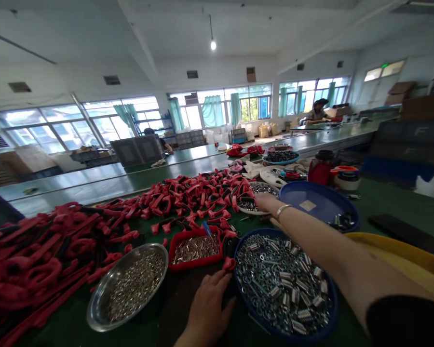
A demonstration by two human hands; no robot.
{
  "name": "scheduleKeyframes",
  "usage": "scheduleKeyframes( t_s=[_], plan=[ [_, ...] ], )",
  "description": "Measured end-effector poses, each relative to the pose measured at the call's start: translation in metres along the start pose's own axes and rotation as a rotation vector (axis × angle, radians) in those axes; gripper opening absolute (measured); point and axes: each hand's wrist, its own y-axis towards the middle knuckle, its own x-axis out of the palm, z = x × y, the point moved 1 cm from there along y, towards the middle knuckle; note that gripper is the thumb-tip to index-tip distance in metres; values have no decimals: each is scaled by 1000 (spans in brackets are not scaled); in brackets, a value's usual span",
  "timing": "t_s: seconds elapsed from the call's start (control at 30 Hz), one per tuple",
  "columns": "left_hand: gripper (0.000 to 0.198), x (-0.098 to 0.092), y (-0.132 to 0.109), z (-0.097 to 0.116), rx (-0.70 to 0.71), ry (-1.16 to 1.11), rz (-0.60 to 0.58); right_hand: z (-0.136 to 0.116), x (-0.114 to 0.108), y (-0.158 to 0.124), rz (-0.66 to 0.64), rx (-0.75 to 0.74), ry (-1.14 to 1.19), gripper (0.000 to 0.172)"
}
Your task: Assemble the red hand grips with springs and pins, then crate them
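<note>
My left hand (210, 301) lies low over the dark work surface, fingers stretched and thumb apart. Its fingertips are at the red end of a red-and-black handle piece (229, 264), between a red tray (173, 262) of small metal pins and a blue basin (332, 299) of springs, nuts and bolts. My right arm reaches across that basin. At a pale dish (255, 212) of small dark metal parts is my right hand (266, 202); its fingertips are hidden, so I cannot tell whether they grip anything. A blue screwdriver-like handle (207, 228) leans in the red tray.
Many red-and-black handles (68, 246) are heaped on the left. A steel bowl (93, 308) holds small rivet-like parts. On the right are a blue tray (296, 193), a yellow basin (405, 241) and a red jar (320, 171). A person (316, 113) sits at the far right.
</note>
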Motion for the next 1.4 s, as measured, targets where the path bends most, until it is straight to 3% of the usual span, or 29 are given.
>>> scheduleKeyframes(
  t_s=[0.1, 0.23, 0.37, 0.5, 0.6, 0.63, 0.7, 0.8, 0.87, 0.93, 1.03, 1.1, 1.17, 1.23, 1.33, 1.4],
  plan=[
    [53, 8, 4, -15, -8, -16, 3, -2, 15, 32, -13, 71, -9, 31],
    [50, 9, 5, -25, 1, -91, 19, -2, 32, 44, -7, 97, -41, 32],
    [43, 6, 12, -21, 26, -210, 55, 7, 18, 40, -15, 26, -57, 30],
    [45, -11, 27, -4, 68, -276, 147, 6, -10, 6, 44, -169, -77, 32],
    [57, -32, 40, 20, 163, -183, 343, -16, -14, -47, 30, -408, -85, 33],
    [63, -37, 44, 28, 190, -159, 355, -25, -12, -68, 4, -491, -84, 32],
    [67, -40, 52, 41, 209, -195, 235, -43, -4, -107, -68, -620, -80, 28],
    [46, -27, 56, 46, 133, -449, -148, -52, 3, -145, -123, -697, -26, 26],
    [34, -13, 52, 41, 27, -662, -386, -42, 4, -150, -123, -645, 18, 30],
    [32, -1, 45, 33, -88, -870, -481, -26, 5, -142, -112, -513, 29, 32],
    [34, 5, 33, 26, -177, -1125, -355, -10, 16, -124, -148, -327, 36, 29],
    [32, 3, 28, 27, -235, -1174, -249, -8, 23, -116, -186, -271, 94, 25],
    [27, -1, 29, 30, -241, -1107, -181, -10, 26, -115, -198, -240, 203, 22],
    [22, -4, 36, 34, -140, -881, -112, -10, 23, -118, -194, -215, 355, 18],
    [14, -4, 56, 42, 14, -491, -32, -2, 14, -131, -160, -156, 640, 16],
    [14, 1, 73, 50, 37, -371, -20, 3, 12, -148, -109, -98, 824, 17]
  ],
)
